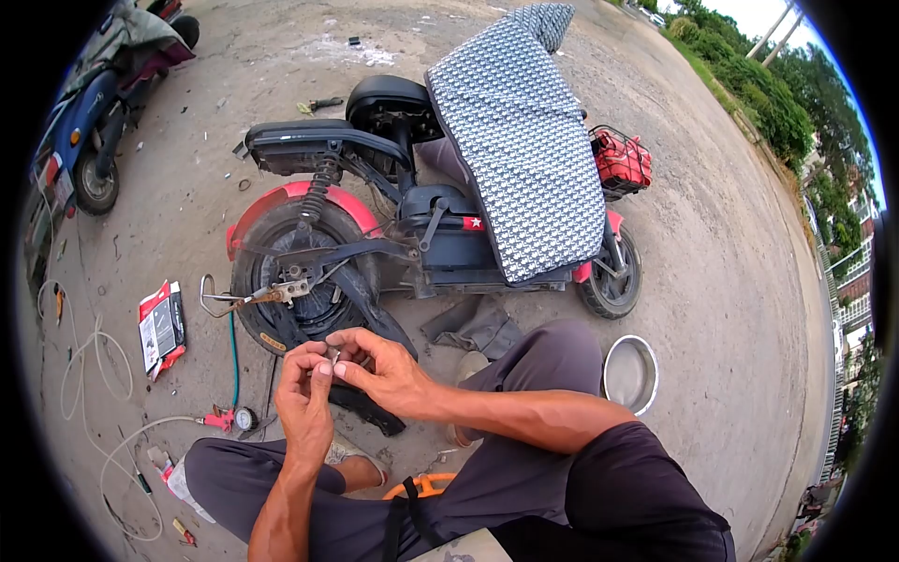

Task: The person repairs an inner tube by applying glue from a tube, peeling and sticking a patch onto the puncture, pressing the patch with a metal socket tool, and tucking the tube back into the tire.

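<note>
My left hand and my right hand meet in front of the scooter's rear wheel, fingertips pinched together. Between them is a small, shiny piece, too small to name. Both hands are closed around it. Just beyond them stands an electric scooter with a red rear fender. Its rear wheel has the tire pulled partly off, and black rubber hangs loose by the rim. A patterned cover drapes over the scooter's front.
At left lie a red-and-white box, a pink tire inflator with gauge and a clear air hose. A metal basin sits right of my knee. Dark cloth lies under the scooter. A blue scooter is parked at far left.
</note>
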Motion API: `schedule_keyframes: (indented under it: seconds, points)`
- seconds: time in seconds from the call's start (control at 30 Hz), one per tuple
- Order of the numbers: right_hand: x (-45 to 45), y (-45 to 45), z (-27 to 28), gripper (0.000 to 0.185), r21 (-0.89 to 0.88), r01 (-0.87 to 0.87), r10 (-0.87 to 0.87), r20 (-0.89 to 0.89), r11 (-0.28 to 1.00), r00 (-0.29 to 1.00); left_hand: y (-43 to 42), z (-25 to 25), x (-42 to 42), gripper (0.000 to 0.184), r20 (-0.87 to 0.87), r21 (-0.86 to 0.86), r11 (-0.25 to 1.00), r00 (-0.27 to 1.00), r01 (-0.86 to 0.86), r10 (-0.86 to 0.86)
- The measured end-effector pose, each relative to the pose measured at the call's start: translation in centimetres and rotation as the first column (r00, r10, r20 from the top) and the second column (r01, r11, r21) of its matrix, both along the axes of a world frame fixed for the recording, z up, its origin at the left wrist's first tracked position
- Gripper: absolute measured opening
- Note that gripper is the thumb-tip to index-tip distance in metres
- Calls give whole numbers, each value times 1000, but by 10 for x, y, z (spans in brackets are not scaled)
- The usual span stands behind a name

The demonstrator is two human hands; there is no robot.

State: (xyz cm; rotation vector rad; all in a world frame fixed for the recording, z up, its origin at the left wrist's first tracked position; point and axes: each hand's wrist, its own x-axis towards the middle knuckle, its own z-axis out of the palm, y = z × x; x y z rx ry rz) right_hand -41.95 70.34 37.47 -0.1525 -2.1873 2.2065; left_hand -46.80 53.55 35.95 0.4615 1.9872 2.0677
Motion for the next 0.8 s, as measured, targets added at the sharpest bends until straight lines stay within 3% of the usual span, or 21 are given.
schedule_keyframes:
  seconds: [0.8]
  points:
    - [0,-1,1,50,25,12,-14,50,1000,999,-1,9,-1,12,-71,-53,998,997,-15,11]
